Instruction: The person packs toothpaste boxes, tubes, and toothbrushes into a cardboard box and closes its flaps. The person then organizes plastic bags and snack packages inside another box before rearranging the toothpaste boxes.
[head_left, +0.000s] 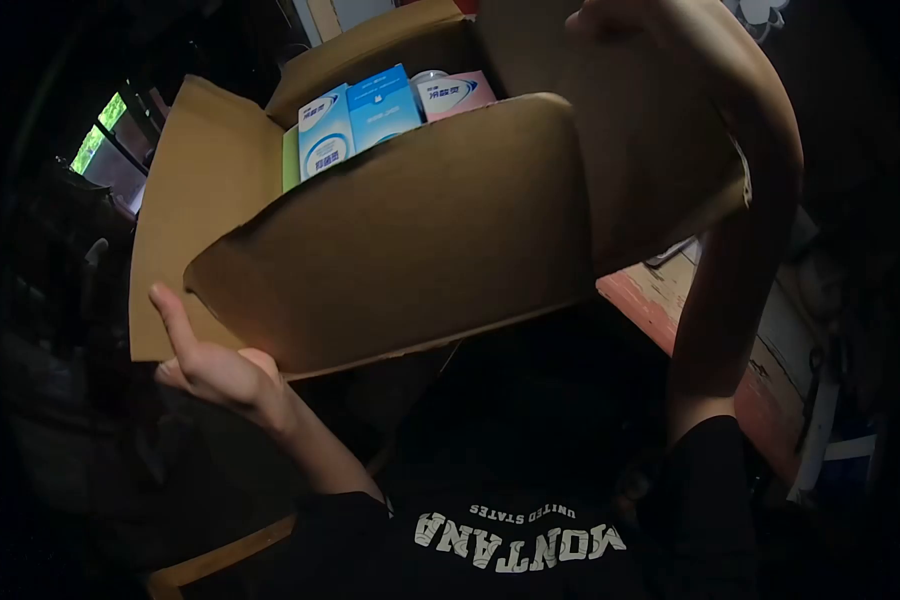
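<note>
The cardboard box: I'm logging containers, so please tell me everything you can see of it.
The cardboard box looks like plain brown corrugated board, its near panel dark and unprinted. It is open, with the left flap spread outward, and sits tilted, its right side higher in the picture. Packaged cartons show inside. The left hand touches its lower-left corner; the right hand is at the upper right, its grip unclear. Any support underneath is hidden.

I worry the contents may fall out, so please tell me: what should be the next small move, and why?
I would probably level the cardboard box, with the left hand at its lower corner: its near lower edge slants in view, and its open flaps leave the cartons uncovered.
</note>
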A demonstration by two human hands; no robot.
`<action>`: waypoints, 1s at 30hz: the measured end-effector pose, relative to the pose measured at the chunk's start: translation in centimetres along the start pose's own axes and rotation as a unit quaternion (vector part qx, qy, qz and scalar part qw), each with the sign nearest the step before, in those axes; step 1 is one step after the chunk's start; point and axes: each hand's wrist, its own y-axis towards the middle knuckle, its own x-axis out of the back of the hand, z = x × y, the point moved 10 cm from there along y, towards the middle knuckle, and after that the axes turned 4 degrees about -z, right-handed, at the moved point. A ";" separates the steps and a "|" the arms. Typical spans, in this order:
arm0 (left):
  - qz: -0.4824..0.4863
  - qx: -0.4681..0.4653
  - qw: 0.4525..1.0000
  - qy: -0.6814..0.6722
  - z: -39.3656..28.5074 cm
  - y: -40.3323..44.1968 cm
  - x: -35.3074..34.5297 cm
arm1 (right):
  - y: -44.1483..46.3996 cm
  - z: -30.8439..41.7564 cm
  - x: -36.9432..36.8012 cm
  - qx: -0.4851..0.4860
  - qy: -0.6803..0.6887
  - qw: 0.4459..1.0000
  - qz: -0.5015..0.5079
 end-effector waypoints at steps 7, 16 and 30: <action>0.215 0.045 0.975 -0.035 3.2 -1.1 -6.7 | 2.2 -3.4 0.3 -0.055 -0.069 0.995 -0.053; 0.420 -0.008 0.906 -0.046 4.5 -2.8 -8.8 | 2.2 -4.4 0.4 -0.081 -0.101 0.985 -0.116; 0.664 0.009 0.743 0.083 13.4 -9.8 -10.1 | 1.3 -4.0 0.9 -0.091 -0.107 0.967 -0.213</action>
